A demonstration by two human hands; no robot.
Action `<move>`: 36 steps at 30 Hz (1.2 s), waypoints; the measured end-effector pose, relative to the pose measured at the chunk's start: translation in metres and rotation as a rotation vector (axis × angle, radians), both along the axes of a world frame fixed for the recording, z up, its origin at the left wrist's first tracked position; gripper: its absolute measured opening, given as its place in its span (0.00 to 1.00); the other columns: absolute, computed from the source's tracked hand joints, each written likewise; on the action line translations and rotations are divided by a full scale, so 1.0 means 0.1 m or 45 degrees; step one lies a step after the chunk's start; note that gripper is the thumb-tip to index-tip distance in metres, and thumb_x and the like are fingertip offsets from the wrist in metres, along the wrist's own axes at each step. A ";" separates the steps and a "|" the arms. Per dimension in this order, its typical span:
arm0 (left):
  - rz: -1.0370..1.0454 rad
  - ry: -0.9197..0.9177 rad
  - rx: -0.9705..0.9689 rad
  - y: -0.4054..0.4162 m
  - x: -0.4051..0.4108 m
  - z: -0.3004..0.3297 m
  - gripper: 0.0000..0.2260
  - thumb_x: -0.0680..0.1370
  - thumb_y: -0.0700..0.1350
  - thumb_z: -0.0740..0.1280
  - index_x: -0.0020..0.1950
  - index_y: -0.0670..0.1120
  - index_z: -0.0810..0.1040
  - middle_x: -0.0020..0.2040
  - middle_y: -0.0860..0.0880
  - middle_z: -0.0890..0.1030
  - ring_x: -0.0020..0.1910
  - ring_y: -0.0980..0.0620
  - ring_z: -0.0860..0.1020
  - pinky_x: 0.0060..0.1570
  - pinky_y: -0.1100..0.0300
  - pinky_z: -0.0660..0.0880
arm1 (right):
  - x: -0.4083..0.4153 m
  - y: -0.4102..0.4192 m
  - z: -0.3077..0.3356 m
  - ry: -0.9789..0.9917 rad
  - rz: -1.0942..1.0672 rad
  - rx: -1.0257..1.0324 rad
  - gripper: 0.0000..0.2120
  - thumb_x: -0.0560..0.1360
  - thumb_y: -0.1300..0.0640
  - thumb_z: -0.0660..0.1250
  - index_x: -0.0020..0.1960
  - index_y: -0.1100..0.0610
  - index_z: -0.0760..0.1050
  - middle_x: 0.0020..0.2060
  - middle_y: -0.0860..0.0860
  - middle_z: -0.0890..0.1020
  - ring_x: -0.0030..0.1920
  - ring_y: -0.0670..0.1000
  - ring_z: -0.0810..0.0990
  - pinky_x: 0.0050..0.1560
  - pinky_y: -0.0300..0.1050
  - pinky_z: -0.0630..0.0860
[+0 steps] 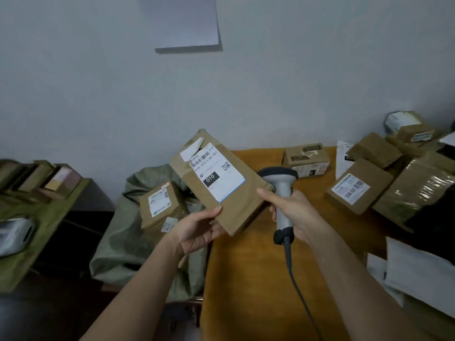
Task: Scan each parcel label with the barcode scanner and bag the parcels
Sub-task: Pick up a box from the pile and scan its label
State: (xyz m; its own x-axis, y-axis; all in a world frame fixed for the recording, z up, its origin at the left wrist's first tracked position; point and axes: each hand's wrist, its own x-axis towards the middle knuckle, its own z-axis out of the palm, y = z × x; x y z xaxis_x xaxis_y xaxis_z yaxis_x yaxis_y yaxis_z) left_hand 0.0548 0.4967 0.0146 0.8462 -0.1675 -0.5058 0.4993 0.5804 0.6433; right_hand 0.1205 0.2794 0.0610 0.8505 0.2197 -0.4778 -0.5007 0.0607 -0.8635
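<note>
My left hand (197, 230) grips the lower end of a long brown parcel (241, 205), held up tilted with its white label (219, 173) facing me. The label shows a barcode, a QR code and "010". My right hand (295, 215) is wrapped round the handle of a grey barcode scanner (280, 183), whose head sits just right of the parcel, partly behind its edge. The scanner's cable (293, 274) hangs down over the table. A grey-green woven bag (128, 242) stands open at the left of the table with labelled parcels (160, 203) inside.
The table has an orange-brown cloth (246, 291). Several brown parcels (357, 190) lie piled at its right and back, and white mailers (418, 271) at the right edge. A low green-covered shelf (37, 217) on the left holds more boxes and a white device (14, 235).
</note>
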 end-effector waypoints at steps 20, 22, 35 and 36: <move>0.433 1.145 1.230 3.47 -0.87 -2.72 0.45 0.58 0.68 0.75 0.68 0.45 0.74 0.70 0.40 0.70 0.68 0.36 0.69 0.67 0.40 0.66 | -0.18 2.17 -0.73 0.068 -0.058 -0.192 0.23 0.69 0.53 0.76 0.60 0.57 0.74 0.52 0.59 0.83 0.51 0.61 0.83 0.53 0.57 0.81; 0.588 1.085 1.123 3.41 -0.90 -2.62 0.41 0.60 0.59 0.79 0.65 0.38 0.74 0.61 0.39 0.77 0.60 0.36 0.76 0.59 0.44 0.75 | -0.16 2.20 -0.81 0.079 -0.041 -0.218 0.24 0.69 0.52 0.77 0.61 0.57 0.74 0.53 0.58 0.84 0.51 0.60 0.83 0.52 0.56 0.82; 1.114 0.758 0.926 2.91 -0.75 -1.14 0.12 0.80 0.39 0.64 0.60 0.33 0.75 0.54 0.39 0.78 0.49 0.44 0.76 0.47 0.54 0.72 | -0.31 2.55 -0.75 -0.028 0.059 -0.245 0.47 0.56 0.46 0.84 0.70 0.55 0.68 0.59 0.52 0.80 0.55 0.52 0.82 0.52 0.53 0.82; 1.193 0.706 0.991 2.89 -0.74 -1.05 0.11 0.81 0.40 0.63 0.58 0.33 0.77 0.50 0.41 0.78 0.48 0.46 0.76 0.46 0.56 0.71 | -0.35 2.59 -0.76 -0.057 0.077 -0.301 0.51 0.53 0.42 0.84 0.71 0.53 0.67 0.60 0.51 0.80 0.56 0.52 0.82 0.53 0.54 0.81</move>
State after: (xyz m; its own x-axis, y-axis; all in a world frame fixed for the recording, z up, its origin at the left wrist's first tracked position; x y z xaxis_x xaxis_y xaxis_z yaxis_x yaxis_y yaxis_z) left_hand -0.0195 0.7854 -0.0907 0.1359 0.8460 -0.5156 0.4183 0.4228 0.8039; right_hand 0.0854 0.5385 -0.0154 0.8609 0.1573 -0.4839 -0.4580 -0.1749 -0.8716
